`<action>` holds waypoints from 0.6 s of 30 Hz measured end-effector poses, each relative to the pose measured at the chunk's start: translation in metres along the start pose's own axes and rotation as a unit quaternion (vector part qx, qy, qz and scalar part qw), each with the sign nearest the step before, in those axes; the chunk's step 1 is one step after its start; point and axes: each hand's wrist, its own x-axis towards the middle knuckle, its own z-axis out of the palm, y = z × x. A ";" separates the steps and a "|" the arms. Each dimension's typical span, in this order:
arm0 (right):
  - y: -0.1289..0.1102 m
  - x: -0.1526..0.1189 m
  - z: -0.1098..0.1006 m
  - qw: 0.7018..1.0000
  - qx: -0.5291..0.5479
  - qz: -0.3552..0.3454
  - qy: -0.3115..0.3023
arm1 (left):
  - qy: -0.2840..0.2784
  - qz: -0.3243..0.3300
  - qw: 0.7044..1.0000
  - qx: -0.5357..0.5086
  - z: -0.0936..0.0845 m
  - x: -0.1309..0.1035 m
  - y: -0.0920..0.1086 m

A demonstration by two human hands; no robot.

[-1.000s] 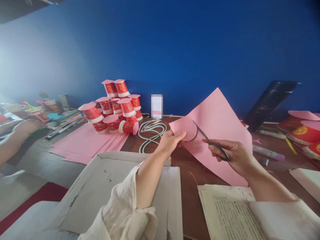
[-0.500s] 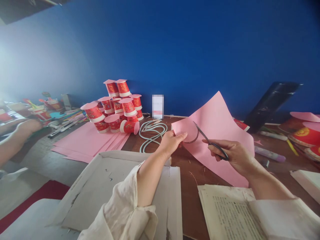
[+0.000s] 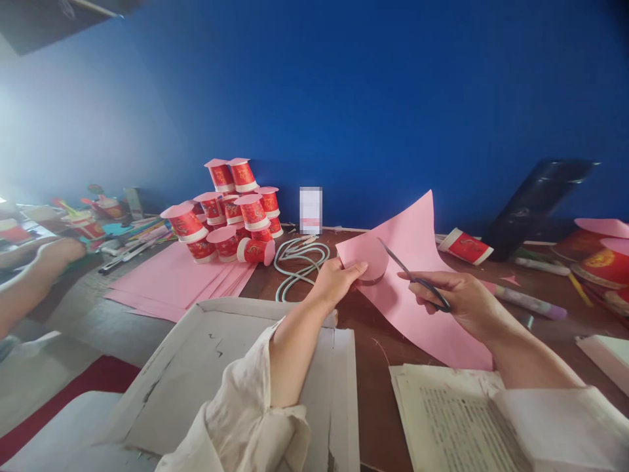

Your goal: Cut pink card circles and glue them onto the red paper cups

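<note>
My left hand (image 3: pixel 341 278) pinches the near left corner of a large pink paper sheet (image 3: pixel 413 288), thumb on top. A curved cut runs through the sheet beside my thumb, around a rounded pink flap (image 3: pixel 374 263). In my right hand (image 3: pixel 459 298) is a pair of dark-handled scissors (image 3: pixel 430 294), gripped by the handles. Their blades point up and left over the sheet, near the cut. The sheet bends upward at its far corner, and its lower right part passes behind my right hand. Whether the blades touch paper I cannot tell.
Stacked red paper cups (image 3: pixel 251 213) with pink tops stand left of a coiled cable (image 3: pixel 301 262), by more pink sheets (image 3: pixel 147 278). A grey cardboard tray (image 3: pixel 177 367) lies under my left arm, a printed booklet (image 3: pixel 442 413) at right. Another person's hand (image 3: pixel 61 255) is far left.
The pink sheet's right side has swung inward and its far corner dipped, uncovering a red cup behind it. The rounded flap now shows more fully. My hands stay nearly in place.
</note>
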 end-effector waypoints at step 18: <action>-0.004 -0.003 0.002 0.999 0.027 -0.006 0.021 | 0.008 0.002 1.000 -0.012 0.002 -0.001 0.004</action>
